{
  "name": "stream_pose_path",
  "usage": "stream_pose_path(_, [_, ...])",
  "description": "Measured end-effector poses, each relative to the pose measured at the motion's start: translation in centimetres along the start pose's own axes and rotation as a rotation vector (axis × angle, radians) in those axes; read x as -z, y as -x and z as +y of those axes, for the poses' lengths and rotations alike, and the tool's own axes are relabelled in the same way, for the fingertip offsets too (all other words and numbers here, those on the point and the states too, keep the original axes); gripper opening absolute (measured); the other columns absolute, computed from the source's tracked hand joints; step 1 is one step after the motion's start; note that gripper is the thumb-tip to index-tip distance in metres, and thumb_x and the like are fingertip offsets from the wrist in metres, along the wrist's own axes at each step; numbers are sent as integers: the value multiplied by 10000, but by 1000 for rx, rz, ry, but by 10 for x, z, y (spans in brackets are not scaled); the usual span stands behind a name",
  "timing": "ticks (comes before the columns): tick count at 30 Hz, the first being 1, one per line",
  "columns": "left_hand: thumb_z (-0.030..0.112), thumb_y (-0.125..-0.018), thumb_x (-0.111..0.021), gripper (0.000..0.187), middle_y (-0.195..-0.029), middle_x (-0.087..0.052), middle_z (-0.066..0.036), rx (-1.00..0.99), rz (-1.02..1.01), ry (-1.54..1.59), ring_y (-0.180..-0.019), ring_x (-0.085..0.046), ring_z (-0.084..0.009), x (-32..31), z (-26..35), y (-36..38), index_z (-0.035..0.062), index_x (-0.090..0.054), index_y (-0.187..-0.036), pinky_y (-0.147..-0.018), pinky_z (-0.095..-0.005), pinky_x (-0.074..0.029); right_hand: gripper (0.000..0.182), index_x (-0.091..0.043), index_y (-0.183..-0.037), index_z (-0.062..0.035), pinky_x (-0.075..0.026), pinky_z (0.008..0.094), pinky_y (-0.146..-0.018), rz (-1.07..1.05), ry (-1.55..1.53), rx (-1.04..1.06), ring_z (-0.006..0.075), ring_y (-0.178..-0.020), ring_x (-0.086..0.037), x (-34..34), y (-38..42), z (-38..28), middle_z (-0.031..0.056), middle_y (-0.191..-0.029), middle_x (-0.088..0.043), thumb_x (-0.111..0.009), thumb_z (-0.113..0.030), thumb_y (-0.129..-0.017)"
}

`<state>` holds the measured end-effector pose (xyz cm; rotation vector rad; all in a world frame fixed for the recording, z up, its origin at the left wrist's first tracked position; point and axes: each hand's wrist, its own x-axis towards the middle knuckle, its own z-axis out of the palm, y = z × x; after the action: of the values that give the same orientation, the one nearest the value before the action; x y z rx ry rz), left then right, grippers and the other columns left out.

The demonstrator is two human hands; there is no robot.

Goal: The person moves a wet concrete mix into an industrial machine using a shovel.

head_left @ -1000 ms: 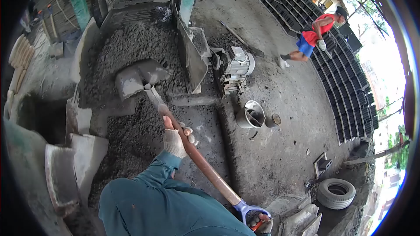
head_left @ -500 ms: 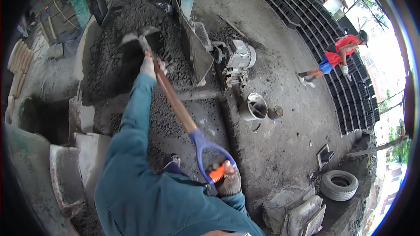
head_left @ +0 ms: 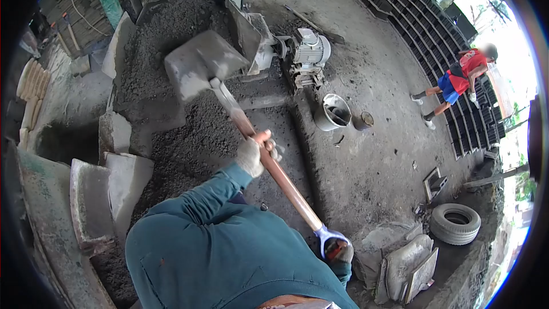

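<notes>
My left hand (head_left: 251,156), in a fingerless-looking light work glove, is wrapped round the brown shaft of a shovel (head_left: 289,187). My right hand (head_left: 342,252) grips the orange bar inside its blue D-shaped handle (head_left: 325,233), low at the right of my body. The wide metal blade (head_left: 200,63) is blurred and shows its broad face above the dark, gravelly mix. Behind the blade rises a heap of dark material (head_left: 166,26); more loose mix (head_left: 191,137) lies nearer to me.
An electric motor (head_left: 310,50) stands right of the pit. Beside it are a white bucket (head_left: 331,113) and a small can (head_left: 363,121). A tyre (head_left: 454,224) and filled sacks (head_left: 403,263) lie lower right. A person in red (head_left: 472,64) walks by stacked dark blocks (head_left: 394,17).
The shovel has come back toward me and to the right, and its blade has turned broad side into view. Both hands moved rightward with it. The person in red has moved slightly right.
</notes>
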<state>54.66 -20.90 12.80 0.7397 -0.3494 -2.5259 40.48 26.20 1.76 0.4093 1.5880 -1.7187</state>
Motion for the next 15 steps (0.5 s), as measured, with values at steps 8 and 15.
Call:
stream_pose_path(8, [208,-898,-628,177,-642,-481,-26,142,159,61,-527,-489,-202,-9,-86,23,123,-497,-815,-606,-441,-478,134,-573,-817,-24,-474,368,-475,142,-136,-63,236,-517,-544,69,90,-9,81,-637,-542,-624,-142,-780])
stream_pose_path(15, [265,-862,-674,242,-632,-513,-21,-84,65,-19,-517,-509,-204,24,1,-45,140,-474,-810,-583,-413,-470,164,-551,-745,-71,-487,384,-518,-265,-316,-96,232,-556,-561,-45,93,-41,54,-629,-530,-643,-198,-791])
